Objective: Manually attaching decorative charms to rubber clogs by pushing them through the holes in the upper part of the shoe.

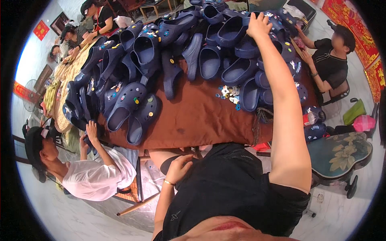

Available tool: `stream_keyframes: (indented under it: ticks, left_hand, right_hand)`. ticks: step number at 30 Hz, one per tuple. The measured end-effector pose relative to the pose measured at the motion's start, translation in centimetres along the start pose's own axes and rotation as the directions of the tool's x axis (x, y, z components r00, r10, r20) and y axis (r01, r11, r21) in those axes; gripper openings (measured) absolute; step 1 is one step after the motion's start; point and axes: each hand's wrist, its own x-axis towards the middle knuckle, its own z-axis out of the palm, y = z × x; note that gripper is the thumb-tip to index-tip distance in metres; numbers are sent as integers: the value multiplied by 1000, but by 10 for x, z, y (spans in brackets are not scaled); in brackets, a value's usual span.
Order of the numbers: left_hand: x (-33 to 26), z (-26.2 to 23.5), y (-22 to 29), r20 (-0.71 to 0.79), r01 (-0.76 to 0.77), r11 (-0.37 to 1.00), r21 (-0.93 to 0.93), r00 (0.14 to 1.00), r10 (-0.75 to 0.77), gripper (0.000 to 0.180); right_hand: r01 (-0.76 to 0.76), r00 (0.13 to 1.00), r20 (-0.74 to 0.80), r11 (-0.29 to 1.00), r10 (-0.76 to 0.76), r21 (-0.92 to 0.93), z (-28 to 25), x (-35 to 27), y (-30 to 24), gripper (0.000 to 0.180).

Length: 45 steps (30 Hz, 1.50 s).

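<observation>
Navy, foam-looking clogs (209,62) are heaped all over the brown cloth (189,120), mostly across the top and left of the frame, and the right hand (259,26) is way out in the pile near the top edge. Its fingers are spread apart, back of the hand up, but honestly I can't tell if they're pinching anything. Closest is an open-backed clog (231,33) just left of that hand, long axis slanting from lower left to upper right. So it's well up-frame from the left hand (177,168), and the right is easily the nearer one. Left sits low, just left of bottom centre, beside the black shirt (217,180), fingers loosely bent, nothing visible in it. Loose white and blue charms (230,94) lie on the cloth right of centre, left of the right forearm. As for writing: tiny pale lettering on a dark blue piece (315,131) at lower right, a small outline logo on the shirt, and red-and-gold wall hangings (362,34) at upper right, too warped for me to read.
</observation>
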Motion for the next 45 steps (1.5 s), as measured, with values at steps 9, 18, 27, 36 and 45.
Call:
stream_keyframes:
  ticks: [9, 18, 27, 36, 45]
  left_hand:
    - [11, -2, 10, -41, 16, 985, -175, 999, -24, 34]
    - [92, -35, 21, -363, -184, 661, -727, 921, -144, 76]
    - [84, -16, -101, -395, 169, 950, -264, 879, -266, 60]
    - [80, -13, -65, -789, 143, 974, 174, 613, 51, 23]
    - [106, 15, -88, -253, 154, 676, -721, 849, -464, 25]
  right_hand:
    - [525, 829, -382, 803, -408, 281, -56, -53, -18, 9]
    - [646, 607, -456, 69, -651, 760, -146, -284, -100, 12]
    - [315, 681, -71, 205, -729, 926, -93, -341, -81, 26]
    - [391, 753, 374, 825, -541, 407, 35, -297, -50, 19]
    - [340, 674, 484, 816, -558, 468, 43, -280, -57, 13]
